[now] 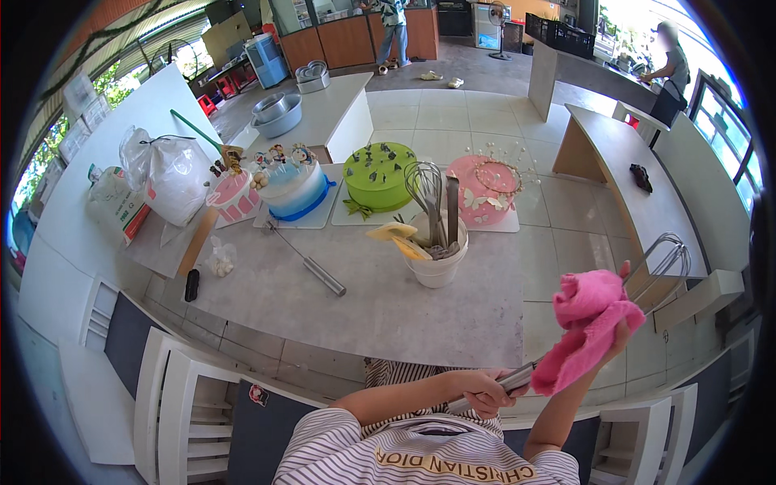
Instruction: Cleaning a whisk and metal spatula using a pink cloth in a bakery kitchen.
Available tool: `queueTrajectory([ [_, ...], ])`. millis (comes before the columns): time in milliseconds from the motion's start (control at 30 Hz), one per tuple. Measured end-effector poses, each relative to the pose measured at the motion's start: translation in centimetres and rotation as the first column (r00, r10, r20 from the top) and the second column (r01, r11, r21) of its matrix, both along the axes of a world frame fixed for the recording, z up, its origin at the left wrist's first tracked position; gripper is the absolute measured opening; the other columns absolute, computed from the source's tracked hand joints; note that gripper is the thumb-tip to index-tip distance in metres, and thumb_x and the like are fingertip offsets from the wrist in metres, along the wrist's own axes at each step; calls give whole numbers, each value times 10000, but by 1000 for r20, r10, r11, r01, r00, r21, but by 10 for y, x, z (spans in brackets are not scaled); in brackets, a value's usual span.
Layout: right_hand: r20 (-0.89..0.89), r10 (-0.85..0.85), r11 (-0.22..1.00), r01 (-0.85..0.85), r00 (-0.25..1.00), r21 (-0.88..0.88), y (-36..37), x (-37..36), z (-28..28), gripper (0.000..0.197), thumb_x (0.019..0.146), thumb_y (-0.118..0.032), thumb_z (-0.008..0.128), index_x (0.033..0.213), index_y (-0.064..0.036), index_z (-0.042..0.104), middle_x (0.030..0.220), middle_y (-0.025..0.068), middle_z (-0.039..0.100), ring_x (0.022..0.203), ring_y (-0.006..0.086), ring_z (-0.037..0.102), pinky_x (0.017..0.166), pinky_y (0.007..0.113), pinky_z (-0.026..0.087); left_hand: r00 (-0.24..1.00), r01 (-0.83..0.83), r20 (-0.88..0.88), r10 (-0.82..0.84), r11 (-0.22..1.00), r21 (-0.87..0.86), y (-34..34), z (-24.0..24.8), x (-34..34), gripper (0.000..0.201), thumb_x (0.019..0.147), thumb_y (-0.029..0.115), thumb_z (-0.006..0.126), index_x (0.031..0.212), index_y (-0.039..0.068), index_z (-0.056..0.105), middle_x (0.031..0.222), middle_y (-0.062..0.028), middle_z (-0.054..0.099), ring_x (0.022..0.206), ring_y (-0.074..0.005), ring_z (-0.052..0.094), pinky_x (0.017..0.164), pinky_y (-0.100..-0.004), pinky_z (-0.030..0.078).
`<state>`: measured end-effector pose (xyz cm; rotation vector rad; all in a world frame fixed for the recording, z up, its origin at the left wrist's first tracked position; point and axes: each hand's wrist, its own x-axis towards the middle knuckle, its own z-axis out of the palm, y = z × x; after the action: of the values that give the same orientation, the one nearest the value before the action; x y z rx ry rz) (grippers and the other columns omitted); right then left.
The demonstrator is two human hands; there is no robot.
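Note:
My left hand (pixel 482 394) is closed round the metal handle of a long whisk (pixel 668 263), low in front of my body. Past the table's right end, my right hand (pixel 618 341) grips a pink cloth (pixel 584 330) wrapped about the whisk. The cloth hides the middle of the whisk; its wire loops stick out beyond, up and to the right. Nearest on the table is a white bucket (pixel 436 273) with another whisk (pixel 423 187), a yellow spatula (pixel 394 233) and other utensils standing in it. A metal-handled tool (pixel 325 276) with a thin shaft lies left of the bucket.
Along the far edge of the grey table (pixel 388 319) stand a green cake (pixel 378 182), a blue-and-white cake (pixel 289 192) and pink cakes (pixel 485 198). Plastic bags (pixel 174 178) sit at left. White chairs (pixel 194 404) flank me. Two people (pixel 672 69) are farther off.

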<state>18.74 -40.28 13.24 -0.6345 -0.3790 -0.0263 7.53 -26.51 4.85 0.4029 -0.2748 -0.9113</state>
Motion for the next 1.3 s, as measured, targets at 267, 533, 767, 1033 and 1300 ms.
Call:
queueTrajectory([
  [267, -148, -272, 962, 268, 951, -44, -22, 12, -6, 662, 769, -356, 441, 1324, -53, 246, 1310, 112, 334, 1152, 264, 382, 979, 395, 312, 991, 135, 23, -133, 984, -118, 12, -9, -4, 207, 801, 67, 536, 884, 69, 346, 403, 74, 283, 265, -20, 297, 293, -204, 218],
  [533, 62, -74, 997, 74, 995, 1, -52, 33, -17, 668, 773, -428, 418, 1303, -48, 271, 1305, 113, 345, 1174, 249, 366, 988, 379, 311, 995, 101, 17, -101, 994, -37, 35, -17, -20, 214, 787, 63, 555, 882, 34, 365, 410, 75, 294, 279, -16, 304, 284, -188, 216],
  [767, 187, -52, 998, 56, 981, -14, -36, 34, 5, 621, 794, -429, 393, 1279, -49, 316, 1253, 120, 391, 1096, 230, 430, 935, 340, 366, 999, 39, -15, -39, 999, -25, 47, -27, -31, 210, 772, 38, 568, 873, 7, 386, 425, 54, 322, 295, -18, 316, 281, -178, 208],
  [1033, 375, -627, 506, 723, 683, -470, -81, 51, 18, 309, 878, -285, 455, 1050, -28, 470, 1070, 96, 496, 977, 181, 475, 873, 310, 376, 1000, 24, 0, -24, 989, 148, 56, -29, -49, 223, 792, 76, 577, 905, 35, 390, 476, 54, 340, 315, -21, 304, 305, -183, 227],
  [1300, 418, -299, 575, 512, 858, -638, -48, -23, -10, 309, 861, -282, 450, 1020, -30, 532, 978, 101, 560, 946, 215, 533, 843, 374, 414, 524, -847, 818, -235, -48, 529, 56, 12, -18, 354, 766, 185, 592, 1052, 22, 462, 678, -132, 551, 530, -295, 521, 477, -364, 408],
])
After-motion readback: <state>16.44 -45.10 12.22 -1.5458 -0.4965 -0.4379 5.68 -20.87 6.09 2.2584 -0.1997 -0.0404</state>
